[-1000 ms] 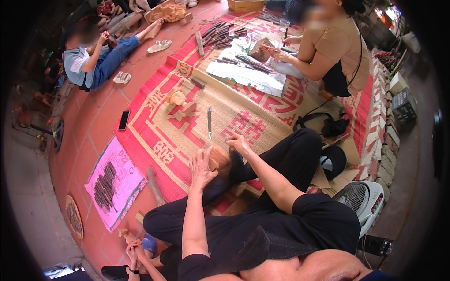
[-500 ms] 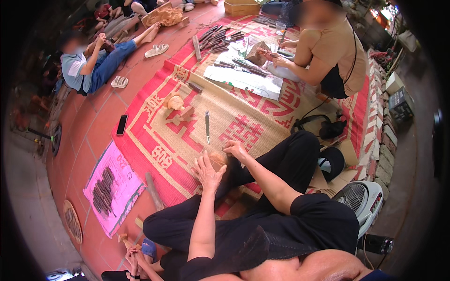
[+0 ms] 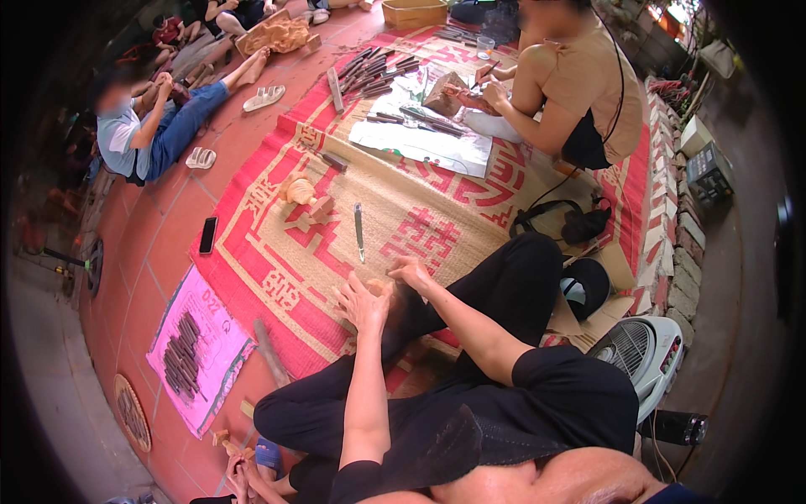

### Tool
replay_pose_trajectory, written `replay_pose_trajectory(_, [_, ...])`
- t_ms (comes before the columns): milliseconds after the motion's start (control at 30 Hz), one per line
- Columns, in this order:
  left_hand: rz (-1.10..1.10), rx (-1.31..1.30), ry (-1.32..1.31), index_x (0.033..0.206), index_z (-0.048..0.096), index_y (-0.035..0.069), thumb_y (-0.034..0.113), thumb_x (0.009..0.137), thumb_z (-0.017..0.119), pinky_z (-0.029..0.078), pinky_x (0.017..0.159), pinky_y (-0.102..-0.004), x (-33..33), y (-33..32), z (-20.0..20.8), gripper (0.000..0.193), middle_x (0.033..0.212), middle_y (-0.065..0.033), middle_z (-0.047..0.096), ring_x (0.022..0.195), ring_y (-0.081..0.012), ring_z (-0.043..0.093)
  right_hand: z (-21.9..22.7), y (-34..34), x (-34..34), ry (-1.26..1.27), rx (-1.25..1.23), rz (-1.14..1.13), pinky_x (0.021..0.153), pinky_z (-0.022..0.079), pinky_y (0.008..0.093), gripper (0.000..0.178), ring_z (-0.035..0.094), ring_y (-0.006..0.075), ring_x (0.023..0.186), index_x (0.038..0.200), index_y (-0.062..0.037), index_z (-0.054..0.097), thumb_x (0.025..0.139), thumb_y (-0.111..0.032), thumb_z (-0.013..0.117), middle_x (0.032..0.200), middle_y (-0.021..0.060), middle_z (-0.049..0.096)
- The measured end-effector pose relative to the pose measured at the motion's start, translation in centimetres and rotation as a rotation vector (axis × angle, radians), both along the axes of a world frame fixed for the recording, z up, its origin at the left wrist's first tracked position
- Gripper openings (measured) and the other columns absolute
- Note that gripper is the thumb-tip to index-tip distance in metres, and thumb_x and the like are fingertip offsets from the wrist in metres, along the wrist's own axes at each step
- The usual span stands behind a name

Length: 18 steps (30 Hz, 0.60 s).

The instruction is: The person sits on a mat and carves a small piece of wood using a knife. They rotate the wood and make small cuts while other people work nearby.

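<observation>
Head view: grasping a wooden piece, apparently begun but unfinished, in left hand; cannot tell grip of right hand.

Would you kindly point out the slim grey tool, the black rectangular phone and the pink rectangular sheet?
Slim grey tool (image 3: pixel 359 227), head view: shaft's middle.
Black rectangular phone (image 3: pixel 207 235), head view: face's middle.
Pink rectangular sheet (image 3: pixel 222 346), head view: bare right side.

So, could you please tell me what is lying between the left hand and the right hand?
In the head view, a light-brown wooden piece, partly hidden, lies between the left hand and right hand.
</observation>
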<state>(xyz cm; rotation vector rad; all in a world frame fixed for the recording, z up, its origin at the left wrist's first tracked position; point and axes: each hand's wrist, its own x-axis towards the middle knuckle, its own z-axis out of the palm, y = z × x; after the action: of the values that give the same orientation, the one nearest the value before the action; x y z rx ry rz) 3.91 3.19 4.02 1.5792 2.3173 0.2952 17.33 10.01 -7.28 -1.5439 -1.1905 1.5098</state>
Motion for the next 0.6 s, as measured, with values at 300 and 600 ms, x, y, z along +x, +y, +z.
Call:
replay_pose_trajectory(300, [0.013, 0.142, -0.051, 0.14, 0.039, 0.015, 0.04, 0.066, 0.073, 0.038, 0.098, -0.0568, -1.0, 0.2, 0.2, 0.085, 0.119, -0.0185, 0.051, 0.115, -0.0399, 0.045, 2.6, -0.3, 0.6, 0.061, -0.001, -0.035, 0.055, 0.044, 0.0267, 0.011, 0.057, 0.01, 0.061, 0.079, -0.0028, 0.065, 0.075, -0.01, 0.073, 0.066, 0.0015, 0.061])
replay_pose_trajectory(600, [0.034, 0.255, -0.446, 0.142, 0.039, 0.013, 0.027, 0.065, 0.074, 0.038, 0.103, -0.0455, -7.7, 0.2, -2.1, 0.085, 0.129, -0.0204, 0.049, 0.122, -0.0386, 0.046, 2.9, 0.0, 1.0, 0.206, -0.02, -0.063, 0.054, 0.044, 0.0244, 0.009, 0.055, 0.0093, 0.06, 0.083, -0.0023, 0.065, 0.076, -0.005, 0.071, 0.069, 0.0, 0.06])
